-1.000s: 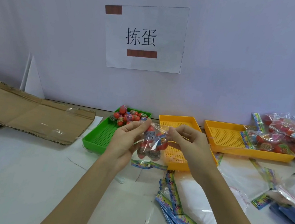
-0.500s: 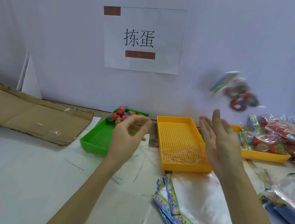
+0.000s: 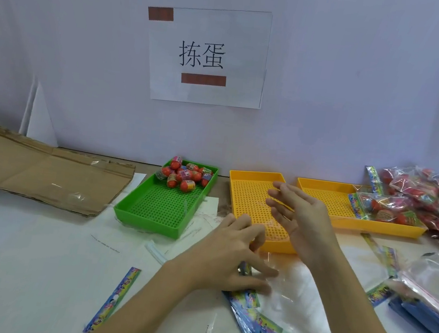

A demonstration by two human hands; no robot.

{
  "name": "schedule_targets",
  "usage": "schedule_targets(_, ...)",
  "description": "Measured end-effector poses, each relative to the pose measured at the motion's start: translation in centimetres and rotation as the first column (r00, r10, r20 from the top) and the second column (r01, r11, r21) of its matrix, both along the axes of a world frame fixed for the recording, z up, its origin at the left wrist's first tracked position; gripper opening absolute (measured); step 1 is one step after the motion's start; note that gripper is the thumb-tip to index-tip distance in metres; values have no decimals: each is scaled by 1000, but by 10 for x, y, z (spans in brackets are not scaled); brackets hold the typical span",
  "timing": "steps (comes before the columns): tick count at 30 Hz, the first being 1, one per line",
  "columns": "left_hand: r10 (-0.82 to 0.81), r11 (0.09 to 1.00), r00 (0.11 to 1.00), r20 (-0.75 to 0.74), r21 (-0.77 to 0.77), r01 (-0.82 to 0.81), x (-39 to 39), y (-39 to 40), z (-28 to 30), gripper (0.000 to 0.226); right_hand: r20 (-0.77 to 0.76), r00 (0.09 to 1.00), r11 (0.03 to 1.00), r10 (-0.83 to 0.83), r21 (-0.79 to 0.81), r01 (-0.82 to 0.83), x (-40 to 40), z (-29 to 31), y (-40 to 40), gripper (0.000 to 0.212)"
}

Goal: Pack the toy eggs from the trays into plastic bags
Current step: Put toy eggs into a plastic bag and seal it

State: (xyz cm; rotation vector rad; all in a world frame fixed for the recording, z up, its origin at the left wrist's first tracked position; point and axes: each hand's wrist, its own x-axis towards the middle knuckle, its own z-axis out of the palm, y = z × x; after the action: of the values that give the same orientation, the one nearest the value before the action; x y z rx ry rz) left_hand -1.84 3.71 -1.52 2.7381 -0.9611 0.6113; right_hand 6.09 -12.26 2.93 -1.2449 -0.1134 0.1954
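Just changed: a second ago both hands held a filled bag between them; half a second ago it was in the air toward 2 o'clock. Now neither hand holds it.
Meaning: one bag done, I judge; next cycle starts with a fresh bag.
Left hand: down at the stack of empty bags at 5 o'clock, fingers spread and bent, tips on the top bag's printed header. Whether it pinches the film yet I cannot tell.
Right hand: raised over the near yellow tray, fingers straight and loose, holding nothing.
Toy eggs: heaped in the far end of the green tray at 11 o'clock; near end bare.
Filled bags: piled at 2 o'clock, one lying in the far yellow tray.
Materials: trays rigid plastic with perforated grid floors and low walls. Eggs smooth, red-orange, with printed bands. Bags thin clear film, glossy, with colourful card-like header strips; likely slippery and prone to cling.
Other: flattened cardboard at 9 o'clock; loose header strip at 7 o'clock; paper sign on the wall.
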Motion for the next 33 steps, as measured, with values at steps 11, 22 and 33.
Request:
schedule_targets(11,3,538,938,-346,-790,-293,4,21,21,41,133,974,958,182,-247,-145,5,2,0,51)
schedule_targets(22,-170,-45,769,-616,-775,-630,14,41,28,63,232,958,961,167,-258,-105,0,-2,1,16)
schedule_targets(33,52,29,834,-549,-834,-551,7,40,24,31,239,945,923,223,-362,-126,-3,-3,7,26)
